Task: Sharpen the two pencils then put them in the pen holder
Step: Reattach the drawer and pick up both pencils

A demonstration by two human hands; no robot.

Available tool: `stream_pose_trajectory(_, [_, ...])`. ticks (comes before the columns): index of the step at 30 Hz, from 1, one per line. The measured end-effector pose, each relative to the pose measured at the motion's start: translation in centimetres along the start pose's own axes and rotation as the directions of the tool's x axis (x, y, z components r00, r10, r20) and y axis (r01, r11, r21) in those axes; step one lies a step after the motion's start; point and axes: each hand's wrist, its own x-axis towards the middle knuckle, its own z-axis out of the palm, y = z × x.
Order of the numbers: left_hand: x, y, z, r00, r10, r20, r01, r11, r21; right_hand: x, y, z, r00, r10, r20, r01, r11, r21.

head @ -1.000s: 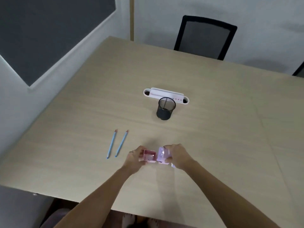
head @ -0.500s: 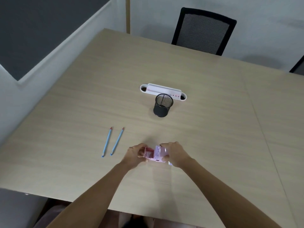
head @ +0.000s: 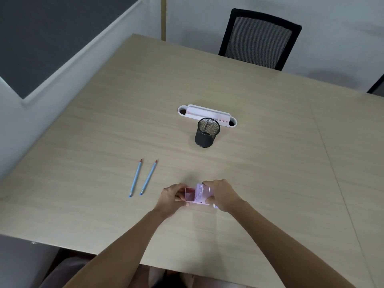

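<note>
Left hand: my feed shows the left hand (head: 170,198) closed round the pink translucent end of the sharpener, fingers curled on its near and left sides.
Right hand: the right hand (head: 220,195) wraps the lilac body from the right, thumb and fingers pinching it top and bottom.
Sharpener: a small boxy pencil sharpener (head: 197,194), lilac casing with a pink see-through compartment on its left; it sits between both hands, low over the surface. I cannot tell whether it rests on the wood or is lifted just off it.
Pencils: two light blue pencils lie flat to the left of the hands, apart from them and untouched. The left pencil (head: 135,177) and the right pencil (head: 148,176) lie nearly parallel, close together but not touching, dark tips pointing away from me, blue ends nearest me.
Pen holder: a black mesh pen holder (head: 206,132) stands upright past the hands, towards the middle of the surface. I see nothing standing in it.
Behind the holder: a white oblong desk organiser (head: 205,114) with pink markings, just behind the mesh cup.
Surface: pale wood-grain surface (head: 270,163).
Far side: a black mesh-backed chair (head: 259,38) is drawn up at the far edge.
</note>
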Motion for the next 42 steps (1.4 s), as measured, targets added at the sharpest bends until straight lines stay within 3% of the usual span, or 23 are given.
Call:
stream_pose_trajectory(5, [0.7,1.2,0.7,0.998,0.013,0.063,-0.013,1.000,-0.004,0.0,-0.2,-0.2,0.999,0.023,0.038,-0.022,1.000,-0.018])
stream_pose_trajectory(10, [0.3,2.6,2.3,1.000,0.001,-0.003,-0.001,0.999,-0.042,-0.1,-0.7,-0.4,0.995,0.080,0.054,-0.080,0.997,-0.004])
stream_pose_trajectory(14, [0.2,3.4,2.2,0.995,-0.093,0.016,0.093,0.995,0.038,-0.7,-1.3,-1.0,0.990,0.120,0.077,-0.122,0.992,0.021])
stream_pose_trajectory(19, [0.2,3.9,0.7,0.969,-0.195,0.151,0.184,0.980,0.081,-1.5,-1.5,-1.6,0.992,0.109,0.067,-0.109,0.994,0.010])
stream_pose_trajectory(21, [-0.4,3.7,-0.5,0.968,-0.228,0.103,0.229,0.973,0.005,-1.5,-1.4,-1.7,0.991,0.106,0.085,-0.110,0.993,0.043])
stream_pose_trajectory(24, [-1.0,2.8,-3.9,0.949,-0.249,-0.195,0.247,0.968,-0.035,-1.3,-2.5,-2.5,0.995,0.043,0.093,-0.048,0.998,0.051])
stream_pose_trajectory(27, [-1.1,0.8,-8.4,0.842,-0.280,-0.462,0.331,0.943,0.031,0.2,-4.8,-3.0,0.999,0.013,-0.042,-0.011,0.999,0.046])
stream_pose_trajectory(29, [-0.8,-0.3,-10.7,0.783,-0.314,-0.537,0.428,0.898,0.099,1.6,-6.7,-2.8,0.994,0.006,-0.105,0.005,0.994,0.105])
stream_pose_trajectory(31, [0.0,-0.9,-12.0,0.766,-0.363,-0.531,0.499,0.856,0.135,3.4,-8.3,-1.8,0.995,0.040,-0.095,-0.022,0.983,0.184])
stream_pose_trajectory(35, [2.1,-1.4,-12.1,0.806,-0.416,-0.422,0.552,0.786,0.279,7.1,-11.1,0.7,0.989,0.148,-0.031,-0.133,0.951,0.280])
stream_pose_trajectory(42, [4.3,-1.9,-11.6,0.800,-0.466,-0.378,0.599,0.658,0.457,14.1,-13.9,3.8,0.955,0.298,-0.017,-0.278,0.909,0.312])
